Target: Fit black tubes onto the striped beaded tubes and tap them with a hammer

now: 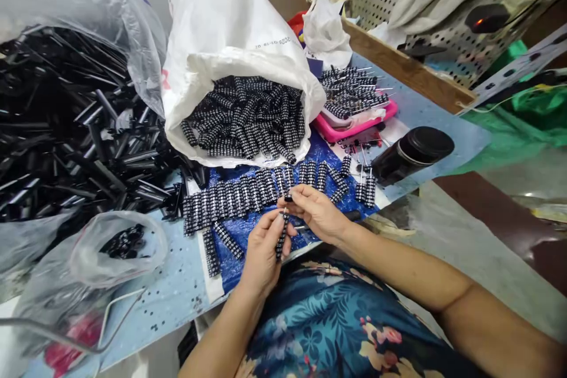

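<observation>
Left hand (262, 248): fingers closed around 1 black capacitor (282, 240), held above the table edge (177, 289). Right hand (315, 209): fingertips pinching its top end. Row of capacitors (239, 196) just behind; white sack (230, 41) beyond.

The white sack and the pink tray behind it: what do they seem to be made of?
White sack: probably woven plastic, matte, with a rolled-down rim and stiff creases. Pink tray: apparently moulded plastic, smooth and slightly glossy with an even, bright colour.
</observation>
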Demonstrator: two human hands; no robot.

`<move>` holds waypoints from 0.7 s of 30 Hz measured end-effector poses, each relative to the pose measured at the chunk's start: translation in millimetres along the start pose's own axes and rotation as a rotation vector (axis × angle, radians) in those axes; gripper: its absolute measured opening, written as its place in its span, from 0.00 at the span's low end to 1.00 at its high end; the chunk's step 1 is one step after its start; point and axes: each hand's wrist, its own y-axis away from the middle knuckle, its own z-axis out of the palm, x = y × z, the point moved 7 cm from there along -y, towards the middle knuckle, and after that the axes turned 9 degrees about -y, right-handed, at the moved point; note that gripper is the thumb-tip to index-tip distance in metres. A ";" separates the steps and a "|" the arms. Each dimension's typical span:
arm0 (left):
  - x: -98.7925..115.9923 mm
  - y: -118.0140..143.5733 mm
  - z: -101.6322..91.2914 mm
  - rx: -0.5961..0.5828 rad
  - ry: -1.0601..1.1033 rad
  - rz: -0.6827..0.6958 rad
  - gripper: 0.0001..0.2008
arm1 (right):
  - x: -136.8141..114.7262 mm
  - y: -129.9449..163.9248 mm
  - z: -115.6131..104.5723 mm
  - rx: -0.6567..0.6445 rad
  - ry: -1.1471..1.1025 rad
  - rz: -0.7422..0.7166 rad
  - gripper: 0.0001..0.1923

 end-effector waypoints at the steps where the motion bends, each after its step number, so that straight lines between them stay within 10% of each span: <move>1: -0.4 0.0 3.4 -0.005 -0.003 0.007 0.21 | 1.0 2.5 1.6 -0.021 -0.005 0.008 0.22; 14: -7.9 3.1 10.2 0.027 -0.067 0.006 0.20 | -3.3 13.7 -0.3 -0.211 0.238 -0.180 0.17; 17: -9.7 1.8 12.6 0.045 -0.009 -0.013 0.21 | -21.2 24.1 1.6 -0.240 0.570 -0.445 0.19; 21: -13.7 -1.3 18.3 0.068 0.045 -0.032 0.23 | -34.0 55.8 20.3 -0.433 1.153 -0.894 0.47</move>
